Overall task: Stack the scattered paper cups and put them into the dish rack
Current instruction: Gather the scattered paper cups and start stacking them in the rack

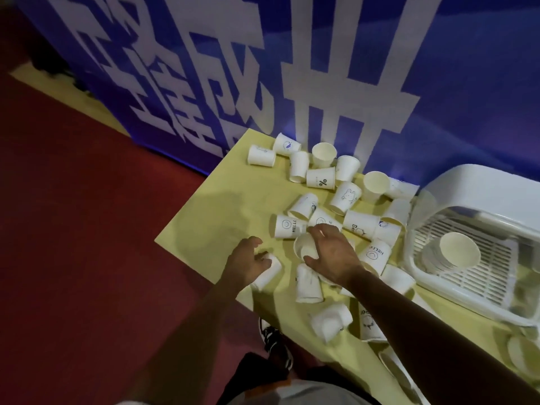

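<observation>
A blue banner with large white characters [438, 83] fills the upper frame behind a pale yellow table [222, 200]; at the right edge of the frame sits a white plastic slatted dish rack [432, 200], which holds a short nested stack of white paper cups [458, 252] standing mouth up. Loose white paper cups [320, 177], most of them tipped on their sides, are strewn from the upper centre down to the lower right of the table.

The person's right hand [333, 252], in mid frame, has its fingers and thumb curved round the rim of an upright white paper cup [304, 247], whose open mouth faces the camera. The left hand [248, 258], just to the left of it near the table's edge, curls its fingers over a small white paper cup lying on its side [270, 271].

The coming move likely turns on this pair. The lying cup is just left of the upright one, apart from it; its long axis slants from upper right to lower left, and its mouth seems to face lower left. To nest it, the left hand would probably turn it base down over the open mouth; the rack is nearer the right hand.
</observation>
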